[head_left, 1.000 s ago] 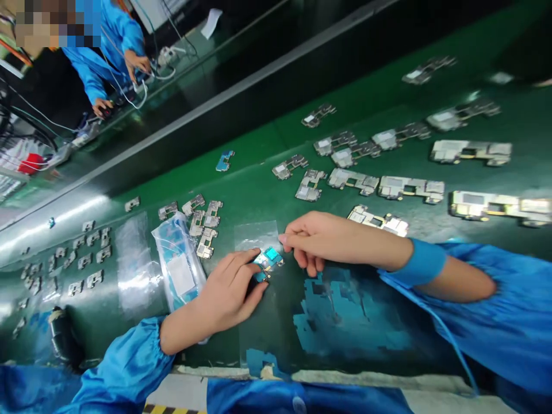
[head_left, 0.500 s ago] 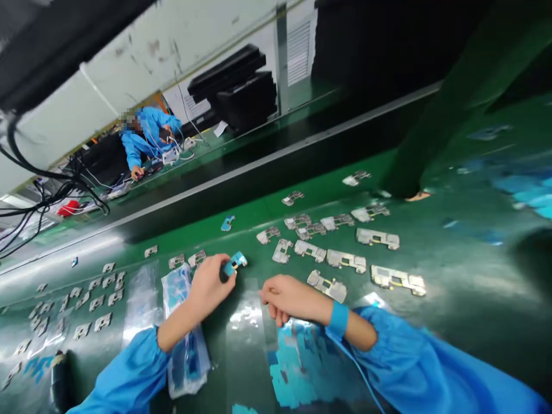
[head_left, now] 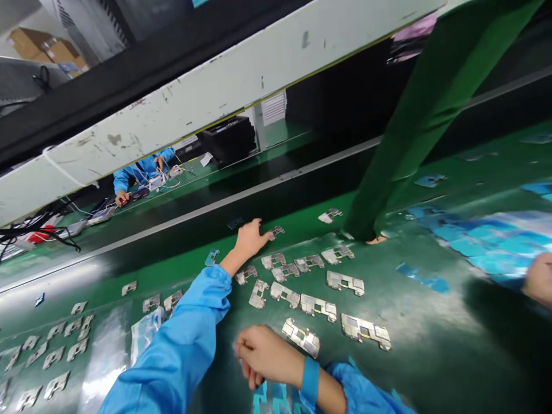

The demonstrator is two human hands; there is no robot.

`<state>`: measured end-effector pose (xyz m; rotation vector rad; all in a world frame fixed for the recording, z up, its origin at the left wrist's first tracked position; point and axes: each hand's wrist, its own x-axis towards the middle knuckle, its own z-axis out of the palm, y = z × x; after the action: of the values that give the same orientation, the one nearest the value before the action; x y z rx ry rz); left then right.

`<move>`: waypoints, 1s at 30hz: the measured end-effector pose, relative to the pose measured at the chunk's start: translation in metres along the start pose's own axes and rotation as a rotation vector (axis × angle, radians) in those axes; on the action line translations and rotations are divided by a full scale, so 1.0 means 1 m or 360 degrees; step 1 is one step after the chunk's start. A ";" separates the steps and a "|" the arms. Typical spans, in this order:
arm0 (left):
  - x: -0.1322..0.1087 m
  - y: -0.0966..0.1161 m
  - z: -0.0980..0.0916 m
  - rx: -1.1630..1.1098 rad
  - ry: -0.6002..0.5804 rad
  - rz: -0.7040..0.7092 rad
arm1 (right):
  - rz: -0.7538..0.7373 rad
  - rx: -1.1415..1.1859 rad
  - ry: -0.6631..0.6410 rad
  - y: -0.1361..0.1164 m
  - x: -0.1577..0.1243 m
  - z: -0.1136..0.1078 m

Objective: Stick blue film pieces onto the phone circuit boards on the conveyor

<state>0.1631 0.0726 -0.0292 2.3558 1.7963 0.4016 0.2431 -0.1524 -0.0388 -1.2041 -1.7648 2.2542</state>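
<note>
My left hand (head_left: 250, 237) is stretched far forward over the green strip at the back of the bench, finger and thumb apart. Its thumb tip is close to a small metal-shielded circuit board (head_left: 278, 231); whether they touch I cannot tell. Just left of the hand is a dark, blurred piece (head_left: 235, 222). A blue-covered circuit board (head_left: 211, 257) lies by the left sleeve. My right hand (head_left: 269, 353), with a blue wrist strap (head_left: 309, 378), hovers low in front with curled fingers; what they hold, if anything, is hidden. Blue film-covered pieces (head_left: 276, 397) are below it.
Several silver circuit boards (head_left: 317, 307) lie in the middle, and smaller pieces (head_left: 56, 356) at left. A green post (head_left: 401, 144) rises at right, near a pile of blue pieces (head_left: 487, 241) and another person's hand (head_left: 541, 279). A blue-sleeved co-worker (head_left: 129, 175) sits beyond.
My left hand has moved forward and right from above the plastic bag; the blue-covered board no longer shows in its fingers. The view has shifted, and another person's hand has appeared at right.
</note>
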 end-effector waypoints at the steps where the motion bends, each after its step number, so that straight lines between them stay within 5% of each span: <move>1: 0.001 0.007 0.006 -0.0027 -0.0030 0.0051 | -0.0003 0.0010 -0.0002 0.001 0.001 0.000; 6: 0.006 0.026 0.013 -0.0140 -0.0076 0.0171 | -0.0015 0.0018 0.0004 0.002 -0.001 -0.002; 10: -0.018 0.019 -0.023 -0.0226 -0.0014 0.0179 | -0.0020 0.0011 -0.0008 -0.001 -0.004 -0.004; 13: -0.090 0.001 -0.065 -0.0264 0.0063 0.0157 | -0.0046 -0.0015 -0.0026 0.000 -0.002 -0.004; 16: -0.203 -0.013 -0.096 -0.0249 0.0101 0.0126 | -0.0088 -0.0052 -0.0041 -0.001 -0.003 -0.007; 19: -0.312 -0.016 -0.104 -0.0174 0.0151 0.0072 | -0.0173 -0.0114 -0.0008 -0.009 -0.016 -0.020; 21: -0.362 -0.016 -0.099 -0.0140 0.0167 0.0070 | -0.0291 -0.0195 0.0123 -0.018 -0.034 -0.035; 25: -0.401 -0.018 -0.085 -0.0112 0.0166 0.0187 | -0.0484 -0.0566 0.0604 -0.024 -0.079 -0.042; 30: -0.389 -0.030 -0.076 -0.0087 0.0121 0.0266 | -0.0631 -0.0953 0.0871 0.027 -0.104 0.021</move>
<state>0.0172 -0.2966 -0.0113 2.4924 1.6013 0.5618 0.3147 -0.2280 -0.0042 -1.2264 -2.2183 1.0741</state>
